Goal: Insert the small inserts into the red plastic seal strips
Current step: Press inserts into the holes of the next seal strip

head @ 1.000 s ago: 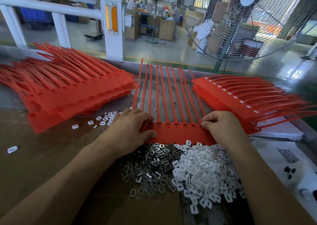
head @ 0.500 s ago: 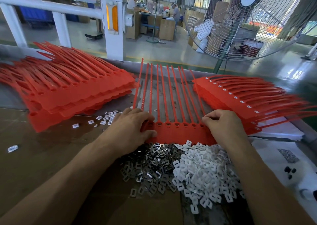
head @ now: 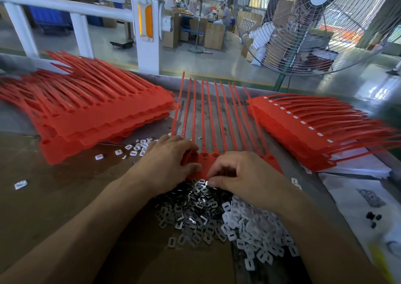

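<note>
Far left on the counter (head: 54, 197): one tall stack of red strip sheets (head: 91, 114), with some ten loose white inserts (head: 134, 148) scattered just in front. Centre: one single red sheet (head: 208, 121) lying flat, about ten tails pointing away. Left hand (head: 171, 164) resting on its near left corner, thumb against the edge. Right hand (head: 245, 175) curled over the near edge, fingertips pinching at the pile of metal inserts (head: 191, 210). Beside that, one pile of white inserts (head: 256, 229). Far right: a second red stack (head: 303, 127), white inserts fitted.
</note>
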Demonstrator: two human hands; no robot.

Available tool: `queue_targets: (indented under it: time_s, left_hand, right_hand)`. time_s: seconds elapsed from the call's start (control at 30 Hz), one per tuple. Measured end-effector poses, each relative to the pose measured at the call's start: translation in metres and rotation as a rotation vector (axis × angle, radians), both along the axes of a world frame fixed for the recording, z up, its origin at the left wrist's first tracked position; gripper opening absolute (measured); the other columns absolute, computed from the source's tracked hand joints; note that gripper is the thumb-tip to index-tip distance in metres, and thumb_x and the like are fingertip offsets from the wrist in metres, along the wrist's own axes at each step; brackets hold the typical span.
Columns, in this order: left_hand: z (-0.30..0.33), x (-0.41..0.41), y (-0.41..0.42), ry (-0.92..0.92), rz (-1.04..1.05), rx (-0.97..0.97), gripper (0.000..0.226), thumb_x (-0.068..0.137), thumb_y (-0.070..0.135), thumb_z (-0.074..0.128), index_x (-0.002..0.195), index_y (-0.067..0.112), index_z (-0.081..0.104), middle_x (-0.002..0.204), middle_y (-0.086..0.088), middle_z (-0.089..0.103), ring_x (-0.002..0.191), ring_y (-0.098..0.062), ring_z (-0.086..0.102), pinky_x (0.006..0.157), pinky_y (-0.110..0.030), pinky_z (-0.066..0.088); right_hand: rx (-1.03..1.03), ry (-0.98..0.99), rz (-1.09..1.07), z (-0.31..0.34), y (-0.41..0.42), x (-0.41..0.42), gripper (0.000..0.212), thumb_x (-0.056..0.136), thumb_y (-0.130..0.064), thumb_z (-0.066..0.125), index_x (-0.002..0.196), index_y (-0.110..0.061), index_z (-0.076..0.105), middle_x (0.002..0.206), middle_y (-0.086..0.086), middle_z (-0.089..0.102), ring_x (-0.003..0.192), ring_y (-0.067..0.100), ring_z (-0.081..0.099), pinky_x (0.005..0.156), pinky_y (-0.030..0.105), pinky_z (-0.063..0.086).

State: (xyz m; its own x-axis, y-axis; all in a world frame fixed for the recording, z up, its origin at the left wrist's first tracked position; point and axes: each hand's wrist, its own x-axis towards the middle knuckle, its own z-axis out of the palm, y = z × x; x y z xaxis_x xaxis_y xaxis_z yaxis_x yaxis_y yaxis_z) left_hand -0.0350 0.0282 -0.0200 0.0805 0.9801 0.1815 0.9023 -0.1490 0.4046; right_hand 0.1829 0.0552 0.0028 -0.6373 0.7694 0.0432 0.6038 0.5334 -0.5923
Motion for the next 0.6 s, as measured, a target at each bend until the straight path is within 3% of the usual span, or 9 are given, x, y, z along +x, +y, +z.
queue_targets:
  time_s: [0.3,0.6]
  left_hand:
    - [-0.003,-0.001,0.002,0.006,0.002,0.014,0.051,0.089,0.057,0.063,0.135,0.037,0.054,0.134,0.011,0.054,0.126,-0.015,0.041,0.111,-0.044,0.033]
    - [-0.004,-0.001,0.003,0.013,0.002,0.014,0.050,0.091,0.055,0.061,0.137,0.038,0.053,0.135,0.012,0.053,0.128,-0.015,0.040,0.112,-0.044,0.033]
  right_hand:
    - [0.044,0.005,-0.060,-0.001,-0.007,-0.011,0.009,0.087,-0.038,0.081,0.090,-0.033,0.075,0.090,-0.013,0.066,0.082,0.002,0.064,0.079,0.031,0.056]
    - [0.097,-0.042,-0.035,-0.005,-0.011,-0.023,0.004,0.089,-0.035,0.078,0.091,-0.033,0.076,0.094,-0.014,0.062,0.086,0.003,0.060,0.084,0.038,0.054]
